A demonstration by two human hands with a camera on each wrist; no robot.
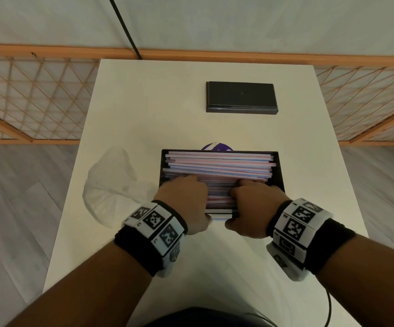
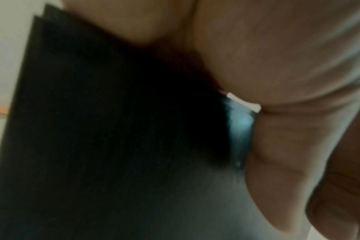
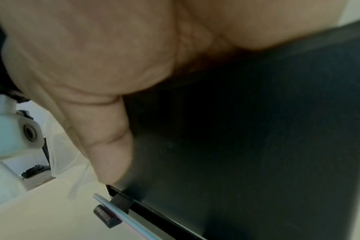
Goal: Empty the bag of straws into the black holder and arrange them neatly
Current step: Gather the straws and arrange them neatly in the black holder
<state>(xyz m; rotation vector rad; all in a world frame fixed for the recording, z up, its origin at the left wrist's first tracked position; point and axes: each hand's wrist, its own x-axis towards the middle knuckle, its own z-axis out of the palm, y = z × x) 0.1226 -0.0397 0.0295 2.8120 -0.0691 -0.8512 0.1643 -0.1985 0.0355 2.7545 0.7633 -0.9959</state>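
Observation:
The black holder [image 1: 280, 166] stands at the middle of the white table, filled with pink and blue straws [image 1: 219, 164] lying crosswise in a fairly even stack. Both hands sit on its near end. My left hand [image 1: 200, 199] and right hand [image 1: 238, 204] curl their fingers down onto the straws. Each thumb is outside against the front wall. In the left wrist view the thumb [image 2: 277, 162] lies on the black wall [image 2: 113, 129]. The right wrist view has the thumb [image 3: 109, 146] pressed on the holder [image 3: 236, 146], with one straw [image 3: 117, 212] lying at the slot at its base.
An empty clear plastic bag [image 1: 111, 185] lies crumpled left of the holder. A black lid [image 1: 240, 96] rests farther back on the table. A purple sticker [image 1: 217, 147] peeks out behind the holder. A wooden lattice screen stands beyond the table's far edge.

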